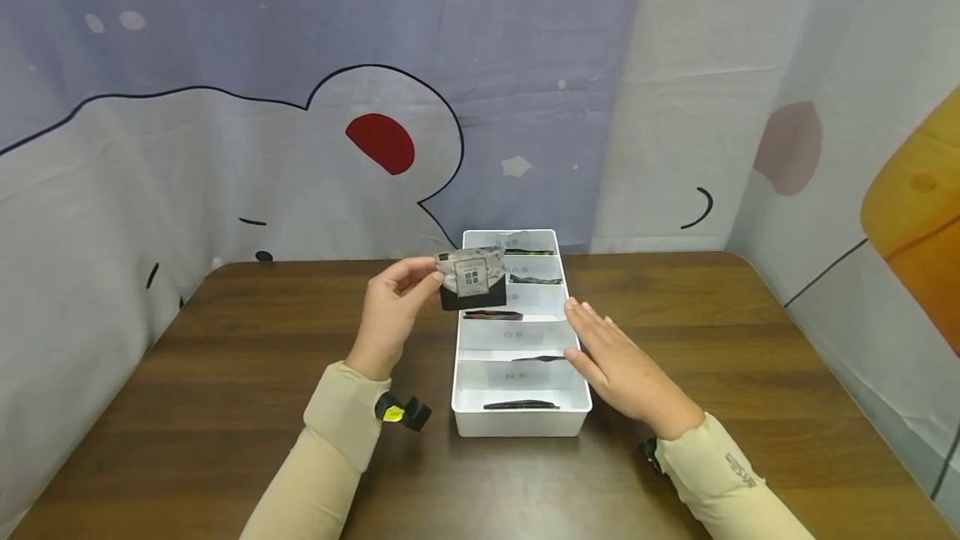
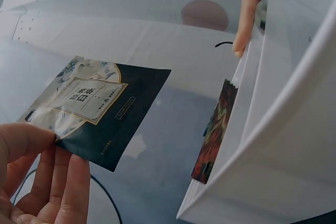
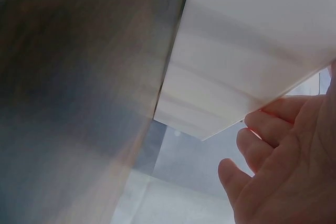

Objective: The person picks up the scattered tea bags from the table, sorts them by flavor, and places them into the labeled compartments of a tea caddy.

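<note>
My left hand pinches a dark green and pale tea sachet by its edge between thumb and fingers. In the head view the sachet is upright, overlapping the left side of a white divided box. Its printed front shows in the left wrist view too, with a pale label. At the box's right rim lies my right hand, fingers fairly straight and holding nothing. The right wrist view shows its fingertips right by the box's outer wall.
Each labelled compartment of the box holds a thin sachet, among them a dark one in front and a reddish-brown one mid-box. The box stands on a brown wooden table. Behind hangs a printed curtain.
</note>
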`<action>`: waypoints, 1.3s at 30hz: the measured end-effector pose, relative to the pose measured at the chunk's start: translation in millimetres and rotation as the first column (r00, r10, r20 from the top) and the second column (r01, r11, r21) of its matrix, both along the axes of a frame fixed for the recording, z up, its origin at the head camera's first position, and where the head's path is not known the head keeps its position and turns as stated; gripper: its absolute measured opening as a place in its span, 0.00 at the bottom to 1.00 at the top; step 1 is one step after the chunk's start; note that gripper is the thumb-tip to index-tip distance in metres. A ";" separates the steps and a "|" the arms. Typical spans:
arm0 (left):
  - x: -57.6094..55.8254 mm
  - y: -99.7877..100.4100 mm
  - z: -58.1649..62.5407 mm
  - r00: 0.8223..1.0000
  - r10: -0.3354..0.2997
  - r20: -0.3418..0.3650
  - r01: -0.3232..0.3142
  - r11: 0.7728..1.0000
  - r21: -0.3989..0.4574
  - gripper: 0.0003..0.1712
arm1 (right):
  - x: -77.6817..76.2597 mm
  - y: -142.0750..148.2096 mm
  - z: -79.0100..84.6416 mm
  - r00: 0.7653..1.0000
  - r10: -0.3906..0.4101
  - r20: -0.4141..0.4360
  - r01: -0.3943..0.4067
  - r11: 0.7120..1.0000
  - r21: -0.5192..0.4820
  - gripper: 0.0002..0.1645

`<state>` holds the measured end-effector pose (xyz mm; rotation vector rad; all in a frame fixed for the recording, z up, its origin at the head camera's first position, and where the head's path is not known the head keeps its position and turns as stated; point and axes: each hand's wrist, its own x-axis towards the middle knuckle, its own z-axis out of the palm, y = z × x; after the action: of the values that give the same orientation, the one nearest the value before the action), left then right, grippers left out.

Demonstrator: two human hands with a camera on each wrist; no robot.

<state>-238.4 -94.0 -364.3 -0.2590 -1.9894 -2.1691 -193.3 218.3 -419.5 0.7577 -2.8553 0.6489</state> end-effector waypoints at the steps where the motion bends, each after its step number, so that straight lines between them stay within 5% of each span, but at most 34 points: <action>1: 0.8 1.8 -0.6 1.000 -0.013 0.002 0.013 1.000 -0.005 0.13 | 0.1 -0.1 0.0 1.000 0.000 0.002 0.000 1.000 0.000 0.39; 10: 6.1 14.2 -5.6 0.984 -0.176 0.031 0.178 0.976 -0.125 0.10 | -0.2 0.8 0.0 1.000 0.002 0.009 -0.001 1.000 -0.028 0.36; 21: 7.8 26.1 -8.1 0.930 -0.346 0.126 0.368 0.893 -0.259 0.08 | -0.6 1.9 -0.3 1.000 0.007 0.023 -0.006 0.999 -0.052 0.35; 39: 11.3 40.2 -14.9 0.901 -0.419 0.118 0.414 0.743 -0.527 0.03 | -1.6 3.6 -1.1 1.000 0.015 0.016 -0.014 0.998 -0.058 0.35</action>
<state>-227.1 -53.8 -379.3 -0.8725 -2.7205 -1.7245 -194.9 222.0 -420.6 0.7692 -2.8348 0.7393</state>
